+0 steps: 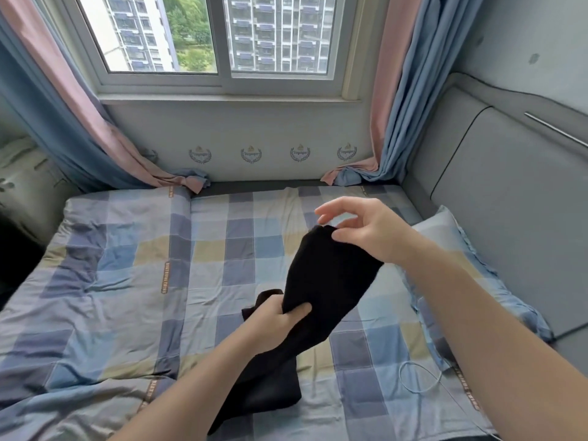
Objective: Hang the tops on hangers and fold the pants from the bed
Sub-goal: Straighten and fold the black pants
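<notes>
Fingers (pixel 298 312) gripping black pants (pixel 327 281) above quilt (pixel 127 265), white cable (pixel 400 375) beside pillow (pixel 445 232)

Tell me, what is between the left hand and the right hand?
The black garment spans the gap in the head view: the left hand grips its lower part, the right hand pinches its upper end.

Matt black knit cloth garment (pixel 321 281) hangs limp; the checked blue-and-tan cotton-looking bed cover (pixel 127 281) lies soft, creased, unglossy.
</notes>
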